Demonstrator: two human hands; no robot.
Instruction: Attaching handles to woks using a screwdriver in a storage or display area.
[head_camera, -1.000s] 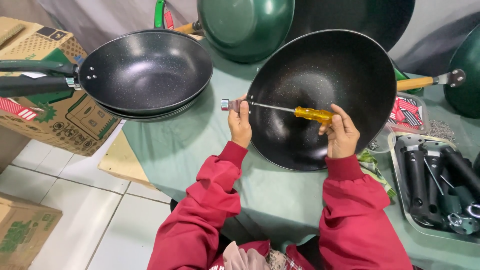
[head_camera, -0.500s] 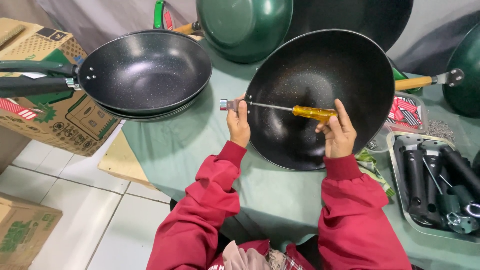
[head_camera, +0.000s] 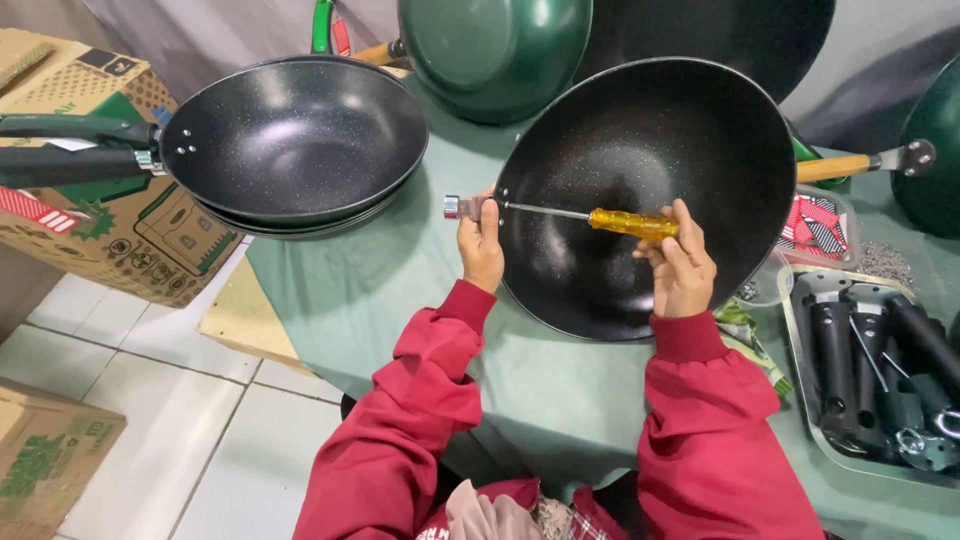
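A black speckled wok (head_camera: 650, 150) lies tilted on the green table cloth (head_camera: 400, 300) in front of me. My left hand (head_camera: 481, 243) grips its left rim, where a short metal handle bracket (head_camera: 455, 207) sticks out. My right hand (head_camera: 680, 265) holds a screwdriver with a yellow handle (head_camera: 632, 223). Its thin shaft (head_camera: 545, 211) reaches across the inside of the wok to the rim by my left hand. Both arms wear red sleeves.
Stacked black pans with long black handles (head_camera: 290, 135) rest at the left on a cardboard box (head_camera: 95, 215). A green pan (head_camera: 495, 50) stands at the back. A metal tray of black handles (head_camera: 880, 365) sits at the right. Another wooden-handled pan (head_camera: 935, 160) is far right.
My right hand has turned slightly on the screwdriver's handle, fingers shifting over it. The wok and my left hand stay in place.
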